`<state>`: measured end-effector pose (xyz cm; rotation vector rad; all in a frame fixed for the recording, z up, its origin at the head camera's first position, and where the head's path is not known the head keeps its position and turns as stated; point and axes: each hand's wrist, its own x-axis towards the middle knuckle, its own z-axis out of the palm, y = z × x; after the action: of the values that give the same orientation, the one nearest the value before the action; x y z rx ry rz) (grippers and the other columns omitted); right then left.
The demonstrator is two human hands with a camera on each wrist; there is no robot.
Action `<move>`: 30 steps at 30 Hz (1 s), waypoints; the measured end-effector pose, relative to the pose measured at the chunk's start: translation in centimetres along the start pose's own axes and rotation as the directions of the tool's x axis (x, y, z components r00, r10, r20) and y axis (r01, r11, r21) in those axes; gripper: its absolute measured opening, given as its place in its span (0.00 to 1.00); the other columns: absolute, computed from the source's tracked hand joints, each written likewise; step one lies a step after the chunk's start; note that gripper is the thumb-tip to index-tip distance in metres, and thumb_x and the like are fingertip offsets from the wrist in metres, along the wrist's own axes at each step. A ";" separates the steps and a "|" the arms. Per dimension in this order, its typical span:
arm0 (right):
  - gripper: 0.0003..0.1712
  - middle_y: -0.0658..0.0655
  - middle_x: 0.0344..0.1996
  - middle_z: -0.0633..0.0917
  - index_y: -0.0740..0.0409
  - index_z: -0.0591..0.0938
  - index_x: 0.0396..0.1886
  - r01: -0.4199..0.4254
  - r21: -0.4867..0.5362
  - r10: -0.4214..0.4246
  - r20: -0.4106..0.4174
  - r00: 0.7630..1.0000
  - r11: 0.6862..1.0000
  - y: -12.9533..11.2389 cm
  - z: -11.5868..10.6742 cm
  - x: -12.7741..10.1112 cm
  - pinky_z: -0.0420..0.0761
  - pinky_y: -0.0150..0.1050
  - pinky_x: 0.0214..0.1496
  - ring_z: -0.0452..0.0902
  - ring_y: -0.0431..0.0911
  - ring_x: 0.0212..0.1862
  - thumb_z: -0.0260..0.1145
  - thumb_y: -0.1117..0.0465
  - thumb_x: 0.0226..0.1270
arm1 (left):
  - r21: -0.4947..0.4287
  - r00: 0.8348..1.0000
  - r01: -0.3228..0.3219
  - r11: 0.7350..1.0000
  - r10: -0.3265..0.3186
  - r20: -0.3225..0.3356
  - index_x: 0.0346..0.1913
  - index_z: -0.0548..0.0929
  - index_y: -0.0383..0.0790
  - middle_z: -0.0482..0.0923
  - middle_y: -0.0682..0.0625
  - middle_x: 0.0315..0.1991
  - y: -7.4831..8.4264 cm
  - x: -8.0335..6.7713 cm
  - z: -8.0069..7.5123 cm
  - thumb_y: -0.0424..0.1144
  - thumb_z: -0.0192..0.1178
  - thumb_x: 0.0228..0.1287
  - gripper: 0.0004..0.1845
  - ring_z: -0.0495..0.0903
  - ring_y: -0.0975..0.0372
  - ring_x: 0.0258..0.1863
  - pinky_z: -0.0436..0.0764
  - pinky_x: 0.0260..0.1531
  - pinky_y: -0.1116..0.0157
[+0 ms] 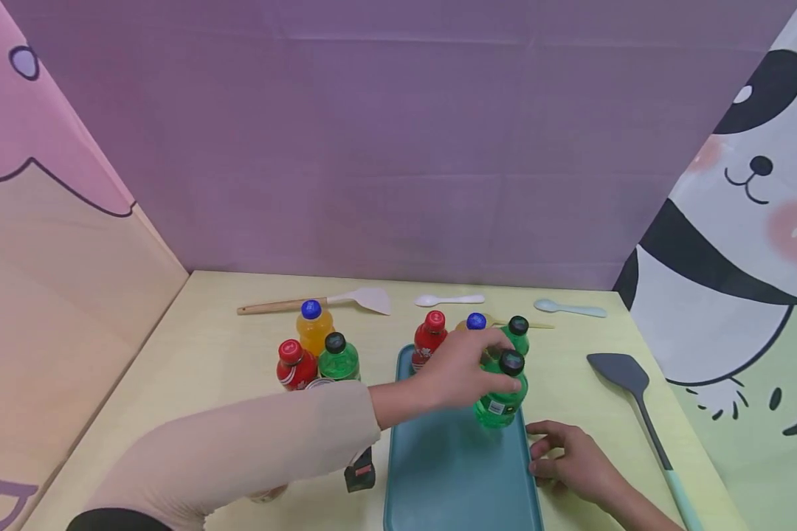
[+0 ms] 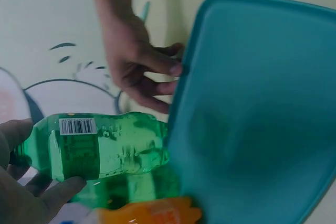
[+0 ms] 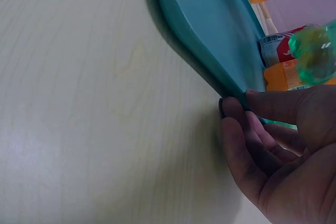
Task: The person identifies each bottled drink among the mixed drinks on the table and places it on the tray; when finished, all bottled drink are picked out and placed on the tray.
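Observation:
My left hand (image 1: pixel 468 369) grips a green bottle (image 1: pixel 498 407) near its black cap, holding it over the far part of a blue-green tray (image 1: pixel 461 479). In the left wrist view the bottle (image 2: pixel 79 148) shows a barcode label. At the tray's far end stand a red-capped bottle (image 1: pixel 429 341), a blue-capped orange drink bottle (image 1: pixel 476 321), mostly hidden by the hand, and another green bottle (image 1: pixel 519 338). My right hand (image 1: pixel 574 461) pinches the tray's right rim, fingers (image 3: pixel 239 145) on the outer side in the right wrist view.
Left of the tray stand a red bottle (image 1: pixel 295 370), an orange drink bottle (image 1: pixel 315 333) and a green bottle (image 1: pixel 339 360). Along the back lie a wooden-handled spatula (image 1: pixel 370 299), a white spoon (image 1: pixel 448 300) and a pale blue spoon (image 1: pixel 571 307). A dark turner (image 1: pixel 627 375) lies at right.

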<state>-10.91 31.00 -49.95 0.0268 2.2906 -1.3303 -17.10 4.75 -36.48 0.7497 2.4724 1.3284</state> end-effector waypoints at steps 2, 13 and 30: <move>0.34 0.57 0.35 0.84 0.71 0.75 0.65 0.002 -0.003 -0.002 0.001 1.000 1.000 0.0 0.0 0.0 0.85 0.47 0.28 0.87 0.52 0.31 0.74 0.68 0.60 | 0.011 1.000 0.004 1.000 -0.004 -0.009 0.53 0.84 0.52 0.83 0.60 0.46 -0.5 0.5 1.1 0.47 0.75 0.62 0.18 0.80 0.63 0.50 0.82 0.39 0.71; 0.33 0.56 0.35 0.85 0.71 0.75 0.65 0.003 -0.008 -0.003 -0.005 1.000 1.000 -0.3 0.2 -0.2 0.85 0.48 0.28 0.87 0.51 0.31 0.74 0.69 0.59 | 0.122 0.997 0.066 0.990 -0.061 -0.045 0.59 0.82 0.52 0.83 0.60 0.51 -2.0 2.0 5.0 0.51 0.73 0.63 0.23 0.79 0.64 0.53 0.81 0.43 0.74; 0.33 0.57 0.35 0.85 0.72 0.74 0.65 0.012 0.000 -0.012 0.004 1.000 1.000 -0.1 0.0 0.0 0.85 0.48 0.28 0.86 0.51 0.32 0.73 0.69 0.59 | 0.151 0.998 0.052 0.987 -0.057 0.027 0.61 0.80 0.51 0.83 0.60 0.49 -1.7 2.6 5.2 0.48 0.71 0.66 0.22 0.78 0.72 0.44 0.80 0.39 0.78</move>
<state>-10.93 30.94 -49.88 0.0108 2.2911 -1.3353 -17.57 9.07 -40.71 0.7240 2.5703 1.1126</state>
